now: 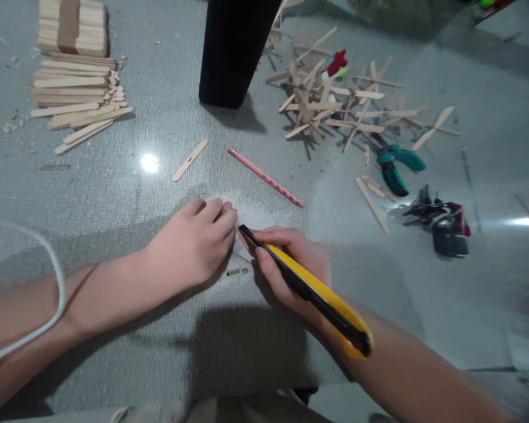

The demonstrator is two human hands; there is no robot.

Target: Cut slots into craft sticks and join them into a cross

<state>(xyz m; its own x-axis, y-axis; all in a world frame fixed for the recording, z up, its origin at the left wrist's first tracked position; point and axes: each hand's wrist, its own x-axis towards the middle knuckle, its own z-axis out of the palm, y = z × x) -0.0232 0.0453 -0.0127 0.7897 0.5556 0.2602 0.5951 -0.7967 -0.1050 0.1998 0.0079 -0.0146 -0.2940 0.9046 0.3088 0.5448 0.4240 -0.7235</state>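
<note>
My right hand (291, 264) is closed around a yellow and black utility knife (312, 288), its tip pointing up and left at a wooden stick (243, 236). Fingers curled, my left hand (203, 238) presses down at the other side of that stick, which it mostly hides. Under and between the hands lies a clear ruler (238, 271) with a printed label. A pink pencil (265, 177) rests just beyond the hands. Left of the pencil is a loose wooden stick (190, 160) with a small slot in its middle.
A black block-like object (235, 53) stands at the top centre. Stacked sticks (74, 88) lie at the upper left, a bundle (88, 26) behind them. Crossed sticks (312, 100), green-handled pliers (392, 167) and black clips (449, 232) are at the right. A white cable (55, 270) loops over my left forearm.
</note>
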